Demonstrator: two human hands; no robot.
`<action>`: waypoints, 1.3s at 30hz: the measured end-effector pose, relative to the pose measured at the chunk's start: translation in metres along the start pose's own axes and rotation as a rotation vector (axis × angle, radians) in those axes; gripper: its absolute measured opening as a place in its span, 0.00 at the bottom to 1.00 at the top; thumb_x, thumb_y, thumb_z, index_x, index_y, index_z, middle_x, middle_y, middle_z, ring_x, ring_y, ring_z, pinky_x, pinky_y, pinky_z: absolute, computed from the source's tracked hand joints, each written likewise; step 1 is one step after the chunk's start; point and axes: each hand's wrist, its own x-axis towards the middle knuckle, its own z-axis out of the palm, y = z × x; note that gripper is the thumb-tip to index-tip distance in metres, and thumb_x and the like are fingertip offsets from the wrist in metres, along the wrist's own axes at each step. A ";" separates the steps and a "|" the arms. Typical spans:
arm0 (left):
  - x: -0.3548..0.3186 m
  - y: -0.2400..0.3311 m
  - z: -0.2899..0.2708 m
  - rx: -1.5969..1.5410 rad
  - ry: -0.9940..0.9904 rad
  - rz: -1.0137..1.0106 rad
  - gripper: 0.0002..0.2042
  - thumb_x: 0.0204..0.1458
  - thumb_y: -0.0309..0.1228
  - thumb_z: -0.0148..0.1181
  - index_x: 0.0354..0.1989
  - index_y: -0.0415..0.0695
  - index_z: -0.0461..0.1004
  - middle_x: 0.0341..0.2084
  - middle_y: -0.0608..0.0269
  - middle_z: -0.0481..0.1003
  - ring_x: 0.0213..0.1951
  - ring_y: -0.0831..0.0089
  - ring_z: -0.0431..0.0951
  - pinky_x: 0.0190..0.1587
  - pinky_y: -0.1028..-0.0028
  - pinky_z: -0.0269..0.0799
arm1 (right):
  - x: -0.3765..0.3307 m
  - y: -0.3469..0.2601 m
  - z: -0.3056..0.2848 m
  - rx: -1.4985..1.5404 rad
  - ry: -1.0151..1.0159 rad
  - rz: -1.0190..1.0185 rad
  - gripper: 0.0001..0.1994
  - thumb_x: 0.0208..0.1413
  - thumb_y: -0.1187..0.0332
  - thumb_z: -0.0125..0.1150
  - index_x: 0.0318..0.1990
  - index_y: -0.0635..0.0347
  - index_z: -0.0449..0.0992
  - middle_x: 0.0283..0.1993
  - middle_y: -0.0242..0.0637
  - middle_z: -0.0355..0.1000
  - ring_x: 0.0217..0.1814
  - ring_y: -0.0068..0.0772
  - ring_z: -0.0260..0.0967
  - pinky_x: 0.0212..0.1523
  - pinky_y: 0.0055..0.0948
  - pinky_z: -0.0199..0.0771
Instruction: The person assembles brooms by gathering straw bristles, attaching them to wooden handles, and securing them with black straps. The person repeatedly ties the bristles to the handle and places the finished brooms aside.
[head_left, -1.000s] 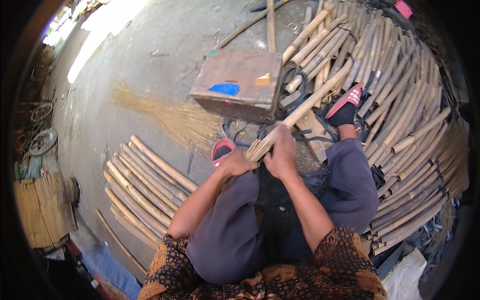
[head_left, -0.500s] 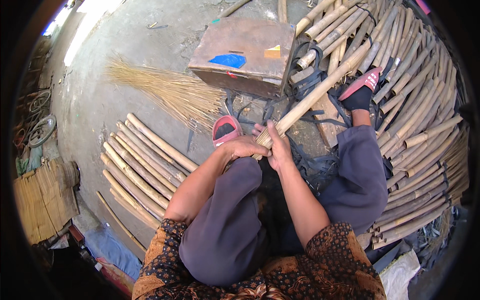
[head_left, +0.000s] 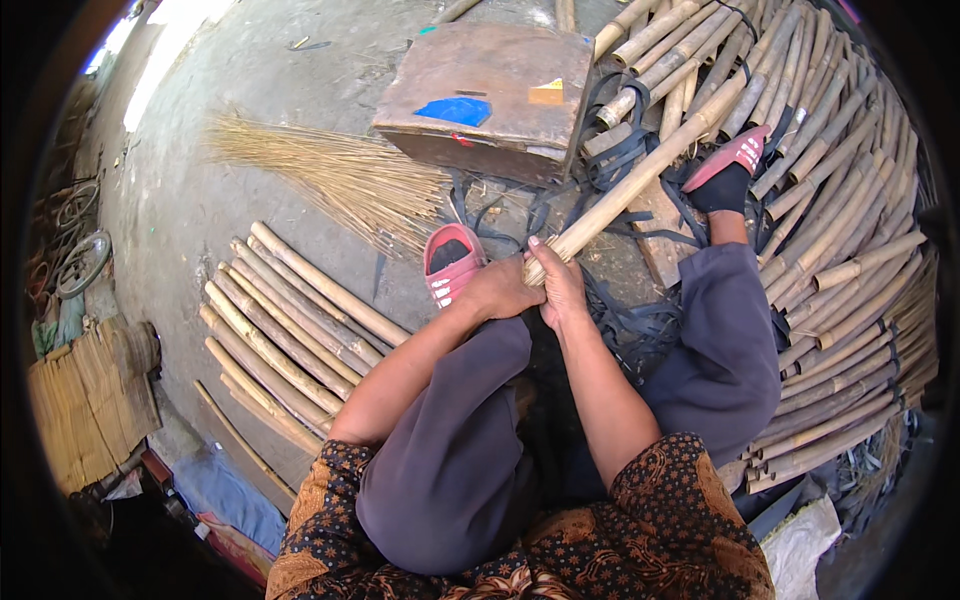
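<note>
A long pale bamboo pole (head_left: 655, 172) slants from the far right down to my hands in front of my knees. Its near end shows fine lengthwise lines, like thin sticks packed together. Around that end my right hand (head_left: 562, 287) is closed, thumb lying along the top. My left hand (head_left: 500, 290) presses against the same end from the left, back of the hand up and its fingers mostly hidden. Beside my left foot, in a pink sandal (head_left: 450, 265), fans a spread of thin brown sticks (head_left: 330, 175).
A brown wooden box (head_left: 485, 85) stands ahead. Black rubber strips (head_left: 625, 325) lie tangled between my feet and near a wooden block (head_left: 660, 235). Several bamboo poles (head_left: 280, 320) lie at the left. Large stacked bamboo bundles (head_left: 845, 220) fill the right side.
My hands have drawn closer together at the pole's near end, and the left fingers that showed behind it are now hidden. The view has shifted slightly.
</note>
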 end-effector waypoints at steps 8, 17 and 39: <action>0.005 -0.002 0.005 0.020 0.008 0.006 0.25 0.44 0.40 0.70 0.47 0.34 0.79 0.31 0.43 0.83 0.35 0.52 0.85 0.41 0.57 0.78 | -0.002 -0.001 -0.003 -0.051 0.013 -0.066 0.13 0.63 0.63 0.71 0.48 0.59 0.76 0.44 0.33 0.76 0.42 0.25 0.74 0.43 0.29 0.76; 0.002 0.008 0.001 0.034 -0.005 -0.061 0.30 0.43 0.43 0.69 0.48 0.27 0.77 0.42 0.27 0.80 0.48 0.39 0.83 0.53 0.53 0.77 | -0.030 -0.022 -0.018 -1.110 0.177 -0.968 0.07 0.67 0.71 0.60 0.47 0.65 0.77 0.46 0.47 0.73 0.46 0.48 0.74 0.47 0.43 0.77; -0.004 0.009 0.003 0.139 0.108 -0.069 0.25 0.44 0.40 0.69 0.45 0.30 0.80 0.40 0.29 0.81 0.47 0.39 0.83 0.52 0.51 0.79 | -0.027 -0.013 -0.014 -0.380 0.227 -0.144 0.37 0.76 0.40 0.37 0.68 0.71 0.67 0.59 0.52 0.74 0.62 0.48 0.72 0.60 0.43 0.71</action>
